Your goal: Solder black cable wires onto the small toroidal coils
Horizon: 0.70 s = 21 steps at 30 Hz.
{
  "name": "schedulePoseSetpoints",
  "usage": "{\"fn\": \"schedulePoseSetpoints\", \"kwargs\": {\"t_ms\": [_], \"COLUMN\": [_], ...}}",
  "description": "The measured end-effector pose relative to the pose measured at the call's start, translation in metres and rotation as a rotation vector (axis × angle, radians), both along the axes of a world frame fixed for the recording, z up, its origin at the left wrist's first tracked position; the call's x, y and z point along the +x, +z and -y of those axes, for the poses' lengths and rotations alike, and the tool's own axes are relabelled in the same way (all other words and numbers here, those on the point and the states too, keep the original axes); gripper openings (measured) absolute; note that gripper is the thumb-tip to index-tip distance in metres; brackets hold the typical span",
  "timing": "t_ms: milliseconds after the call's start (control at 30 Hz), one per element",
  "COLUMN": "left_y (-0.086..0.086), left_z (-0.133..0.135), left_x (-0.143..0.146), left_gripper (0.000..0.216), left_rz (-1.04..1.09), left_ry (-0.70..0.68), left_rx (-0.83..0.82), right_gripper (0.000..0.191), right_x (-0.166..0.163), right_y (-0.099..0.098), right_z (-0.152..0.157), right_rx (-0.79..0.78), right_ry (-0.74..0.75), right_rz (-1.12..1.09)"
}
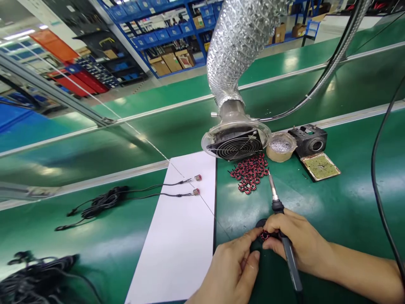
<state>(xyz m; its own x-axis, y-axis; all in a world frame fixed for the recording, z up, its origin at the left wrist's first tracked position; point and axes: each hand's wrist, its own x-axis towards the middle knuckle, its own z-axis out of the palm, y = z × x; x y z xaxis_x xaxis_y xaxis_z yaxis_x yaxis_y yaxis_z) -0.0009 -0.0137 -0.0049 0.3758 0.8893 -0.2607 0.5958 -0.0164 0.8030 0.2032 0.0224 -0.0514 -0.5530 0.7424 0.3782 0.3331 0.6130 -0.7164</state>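
Note:
My right hand [294, 240] is closed around the dark handle of a soldering iron [289, 257], whose metal tip points up and away from me. The same hand's thumb and forefinger also reach a small red and black ring-shaped part [265, 235]. That part sits on a black round base [260, 223], mostly covered by fingers. My left hand [232, 266] has its fingers bent, with the forefinger tip against the base beside the ring part and the thumb close by. Beyond the iron's tip lies a pile of similar ring parts [251, 171].
A fume hood [237, 137] on a silver duct [234, 50] hangs over the pile. Behind stand a round tub [281, 147] and an iron stand with a yellowish sponge [320, 166]. A white sheet [186, 219] carries two wired parts; coiled black cables [106, 204] lie left.

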Motion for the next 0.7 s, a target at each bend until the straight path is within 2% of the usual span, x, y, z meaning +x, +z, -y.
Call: {"fn": "schedulePoseSetpoints", "kwargs": {"t_ms": [167,300,433,533,700], "left_y": [0.001,-0.003,-0.006,-0.004,-0.003], "left_z": [-0.003,-0.006,-0.009,-0.01,-0.014], "left_x": [0.0,0.002,0.006,0.01,0.016], "left_gripper": [0.039,0.033,0.028,0.027,0.021], "left_rz": [-0.022,-0.007,0.064,0.104,0.105], "left_ry": [-0.003,0.095,0.156,0.175,0.213], "left_rx": [-0.03,-0.049,-0.052,-0.051,-0.024], "right_gripper": [0.026,0.027,0.018,0.016,0.015], "right_x": [0.004,0.006,-0.003,-0.008,-0.004], "right_y": [0.009,0.017,0.02,0.02,0.03], "right_z": [-0.002,0.002,0.006,0.003,-0.009], "right_rx": [-0.073,-0.142,-0.042,0.058,0.345], "right_ry": [0.008,-0.08,-0.193,-0.216,-0.041], "right_rz": [-0.005,-0.073,-0.126,-0.131,0.028]}}
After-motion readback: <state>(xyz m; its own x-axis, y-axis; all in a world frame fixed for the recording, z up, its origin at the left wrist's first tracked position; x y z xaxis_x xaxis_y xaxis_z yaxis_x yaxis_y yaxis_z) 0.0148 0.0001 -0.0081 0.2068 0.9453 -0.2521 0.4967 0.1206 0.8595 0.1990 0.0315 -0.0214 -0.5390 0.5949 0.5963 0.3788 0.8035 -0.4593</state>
